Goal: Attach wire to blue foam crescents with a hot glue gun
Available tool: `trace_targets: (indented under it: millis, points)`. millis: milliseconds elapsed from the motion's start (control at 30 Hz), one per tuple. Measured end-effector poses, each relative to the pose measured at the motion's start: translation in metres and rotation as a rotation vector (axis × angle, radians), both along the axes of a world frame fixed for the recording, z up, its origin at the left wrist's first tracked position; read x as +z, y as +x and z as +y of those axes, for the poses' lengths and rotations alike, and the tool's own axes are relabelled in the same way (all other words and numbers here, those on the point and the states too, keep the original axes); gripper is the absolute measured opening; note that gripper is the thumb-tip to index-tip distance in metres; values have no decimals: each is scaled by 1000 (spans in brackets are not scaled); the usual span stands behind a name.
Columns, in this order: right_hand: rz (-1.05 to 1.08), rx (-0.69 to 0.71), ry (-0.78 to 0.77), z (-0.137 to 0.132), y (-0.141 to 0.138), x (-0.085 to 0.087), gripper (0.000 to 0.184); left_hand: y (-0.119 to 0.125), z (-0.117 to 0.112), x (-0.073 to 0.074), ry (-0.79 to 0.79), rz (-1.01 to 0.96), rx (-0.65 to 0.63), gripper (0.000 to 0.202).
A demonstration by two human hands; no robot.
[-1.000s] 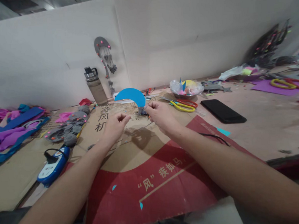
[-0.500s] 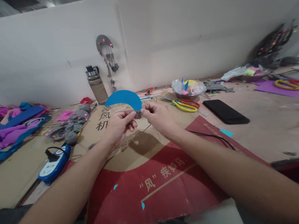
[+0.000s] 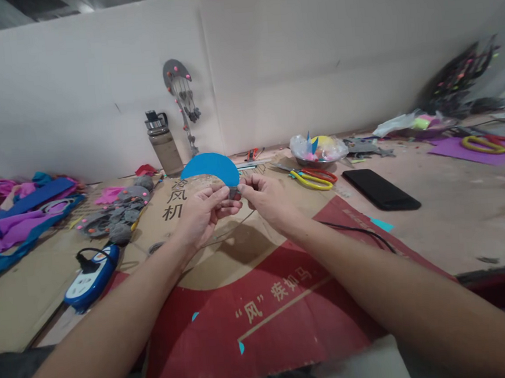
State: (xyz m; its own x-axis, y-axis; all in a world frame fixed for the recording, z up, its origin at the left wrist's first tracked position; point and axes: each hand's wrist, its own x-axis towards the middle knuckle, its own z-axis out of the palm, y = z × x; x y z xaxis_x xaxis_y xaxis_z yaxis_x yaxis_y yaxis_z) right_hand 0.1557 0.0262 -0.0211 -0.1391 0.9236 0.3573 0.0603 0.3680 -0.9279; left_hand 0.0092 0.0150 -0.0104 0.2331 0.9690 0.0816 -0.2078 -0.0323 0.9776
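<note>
A blue crescent-shaped piece (image 3: 213,165), seemingly felt, is held up above the cardboard between both hands. My left hand (image 3: 204,211) pinches its lower end with thumb and forefinger, the other fingers curled beneath. My right hand (image 3: 262,195) pinches the same end from the right side. Between the fingertips a small dark grey piece (image 3: 234,192) shows at the crescent's tip; fingers partly cover it. A thin cord (image 3: 229,231) runs below the hands. Underneath lies a red and brown cardboard sheet (image 3: 289,320) with small blue scraps on it.
Left stand a power strip (image 3: 92,278), grey felt pieces (image 3: 118,214) and a pile of coloured felt (image 3: 27,212). Behind are a bottle (image 3: 164,143) and a hanging grey moon ornament (image 3: 176,72). Scissors (image 3: 313,179), a bowl (image 3: 319,151) and a phone (image 3: 380,189) lie right.
The blue crescent has turned slightly, its left end now lower behind my left hand. My left hand's lower fingers have shifted right under the pinched end.
</note>
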Motion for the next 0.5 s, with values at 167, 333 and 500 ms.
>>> trace_targets:
  millis: [167,333,500]
  points:
    - [-9,6,14,-2,-2,0,14,-1,1,-3,9,-21,38,18]
    - [54,50,-28,2,-4,-4,16,-2,6,-6,-41,-40,12,16]
    - [12,-108,-22,5,-1,-5,17,0,5,-10,44,-30,128,20]
